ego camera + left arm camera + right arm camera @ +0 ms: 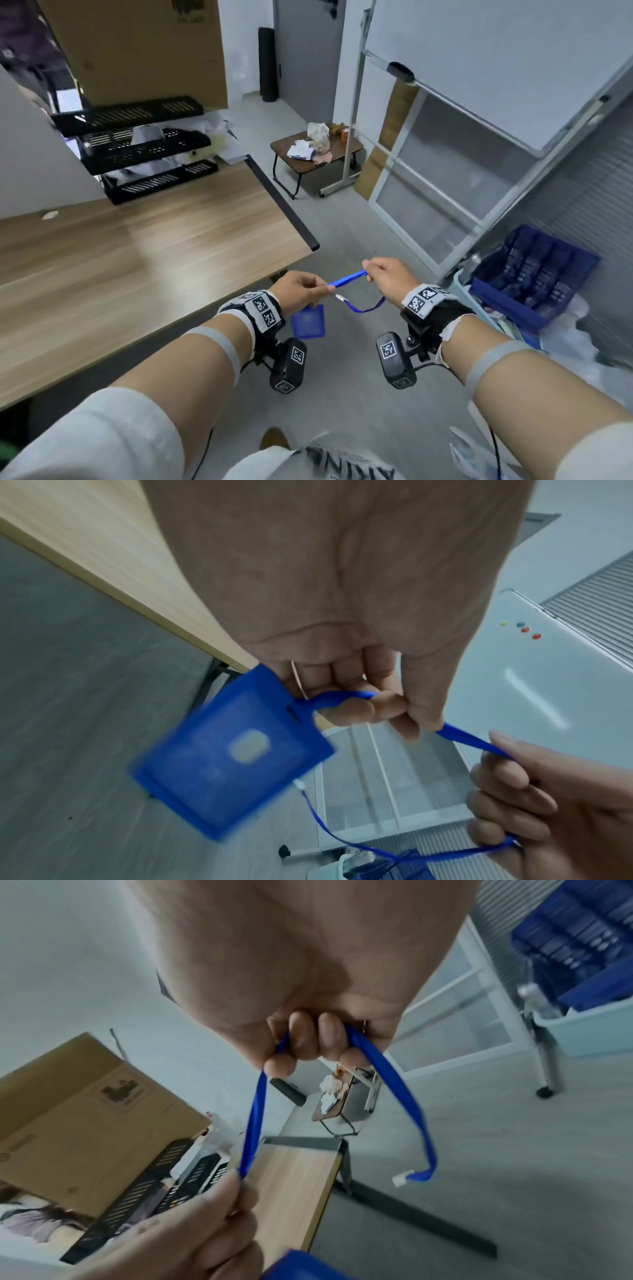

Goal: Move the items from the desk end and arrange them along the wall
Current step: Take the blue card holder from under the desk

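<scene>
Both hands hold a blue lanyard [346,278] in the air past the desk's near right corner. My left hand [301,289] pinches the strap near the blue card holder [308,322], which dangles below it. In the left wrist view the card holder [232,761] hangs blurred from the curled fingers [356,710]. My right hand [387,274] grips the strap's other part, stretching a short length taut between the hands. The loose end with a white clip [340,297] droops in a loop under the right hand. In the right wrist view the strap [255,1118] runs down from the curled fingers [308,1039].
The wooden desk [144,260] lies to the left, with stacked black paper trays [144,150] and a cardboard box [137,48] at its far end by the wall. A whiteboard on a stand [479,68], a low brown table [315,150] and a blue crate [534,274] stand on the right.
</scene>
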The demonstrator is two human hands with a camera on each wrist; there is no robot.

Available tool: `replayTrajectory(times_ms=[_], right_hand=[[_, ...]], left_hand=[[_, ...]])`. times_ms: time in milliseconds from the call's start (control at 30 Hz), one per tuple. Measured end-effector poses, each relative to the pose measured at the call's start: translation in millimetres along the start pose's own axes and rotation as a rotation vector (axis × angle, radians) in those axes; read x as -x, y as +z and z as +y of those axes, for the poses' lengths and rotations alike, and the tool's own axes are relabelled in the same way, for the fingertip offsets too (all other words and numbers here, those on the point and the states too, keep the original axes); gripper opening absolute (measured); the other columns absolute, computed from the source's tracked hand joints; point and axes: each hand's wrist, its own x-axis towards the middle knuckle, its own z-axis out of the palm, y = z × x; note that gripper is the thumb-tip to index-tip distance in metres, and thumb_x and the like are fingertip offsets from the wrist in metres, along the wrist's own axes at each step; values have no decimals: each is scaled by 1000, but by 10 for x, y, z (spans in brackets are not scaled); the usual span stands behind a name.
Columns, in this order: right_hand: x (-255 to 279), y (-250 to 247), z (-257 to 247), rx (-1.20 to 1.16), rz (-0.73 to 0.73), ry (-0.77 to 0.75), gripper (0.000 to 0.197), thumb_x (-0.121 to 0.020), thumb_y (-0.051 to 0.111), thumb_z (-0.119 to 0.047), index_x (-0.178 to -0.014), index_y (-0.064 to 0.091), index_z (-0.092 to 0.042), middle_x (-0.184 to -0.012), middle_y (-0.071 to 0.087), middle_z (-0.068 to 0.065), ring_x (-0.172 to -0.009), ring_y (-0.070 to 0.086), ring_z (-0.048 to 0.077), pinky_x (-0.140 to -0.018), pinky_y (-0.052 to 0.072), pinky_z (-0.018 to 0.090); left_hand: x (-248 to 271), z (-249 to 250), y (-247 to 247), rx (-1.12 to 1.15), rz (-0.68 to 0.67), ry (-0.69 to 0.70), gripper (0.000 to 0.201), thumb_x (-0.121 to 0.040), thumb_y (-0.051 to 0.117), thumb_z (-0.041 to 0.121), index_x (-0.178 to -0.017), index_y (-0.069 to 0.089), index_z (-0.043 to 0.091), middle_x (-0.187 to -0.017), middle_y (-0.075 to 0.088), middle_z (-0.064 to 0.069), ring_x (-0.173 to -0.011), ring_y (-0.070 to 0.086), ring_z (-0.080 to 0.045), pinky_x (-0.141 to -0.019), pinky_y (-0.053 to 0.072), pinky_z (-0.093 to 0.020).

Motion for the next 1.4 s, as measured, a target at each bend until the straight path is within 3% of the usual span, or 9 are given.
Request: replayTrajectory(times_ms=[233,333,500,733,867,1033,1133,1300,1400], right_hand=[[-541,-244,352,33,74,41,34,-97,51,-29,-71,64,-11,-54,49,-1,-58,47,23,-56,32,34],[-852,-228,441,-214,-121,2,28,-91,57,-33,-77,69,-13,-65,59,4,-55,54,24,-65,48,35],[-1193,-386,456,-216,-552,-192,32,-95,57,-40,-82,61,-11,-66,60,2,-48,49,17,-51,45,25],[-1687,-662,721,77,-686,-460,31,-90,65,-37,-64,56,-24,-58,50,-9,-54,43,5,-56,36,19],[-1816,-727,821,76,-743,-500,30,-86,72,-33,-63,55,-23,-56,49,-7,-54,42,9,-55,37,20],[-1975,-758,734,-77,-689,-463,26,-89,69,-24,-66,58,-20,-53,41,-8,-48,35,4,-51,33,16],[-1997,-727,559,-125,-693,-496,18,-92,66,-20,-74,66,-14,-54,46,-10,-45,39,1,-49,31,10],[-2078,-288,179,-181,-424,-441,13,-91,65,-19,-81,69,-12,-55,49,-9,-50,40,4,-56,35,20],[-1990,0,-208,-141,-397,-477,13,-91,64,-20,-82,70,-12,-62,54,-3,-53,44,6,-51,35,13]], left_hand=[[-464,270,267,-7,11,46,17,-93,68,21,-78,66,13,-67,65,-3,-57,54,-9,-62,44,-13],[-689,323,365,35,84,24,14,-93,67,16,-80,66,12,-61,66,2,-55,56,-7,-60,44,-14],[-1020,512,686,83,205,33,8,-94,64,4,-87,67,3,-61,66,5,-55,59,-3,-62,47,-14],[-1263,618,1084,106,348,-136,9,-86,75,11,-78,71,13,-70,67,-3,-66,58,-8,-68,47,-19],[-1300,638,1168,73,394,-208,20,-77,81,11,-72,62,18,-62,59,5,-59,48,-9,-59,39,-18],[-1214,600,1106,37,478,-225,25,-67,70,8,-75,48,19,-69,53,-4,-64,47,-19,-61,39,-26],[-1091,513,986,102,554,-265,25,-83,72,2,-90,52,14,-80,66,-4,-65,59,-17,-58,48,-22],[-805,330,736,268,670,-301,9,-91,70,25,-89,65,17,-79,67,-1,-67,57,-14,-59,46,-22],[-514,233,503,378,745,-312,18,-94,66,30,-89,66,13,-74,61,-1,-60,55,-10,-55,46,-21]])
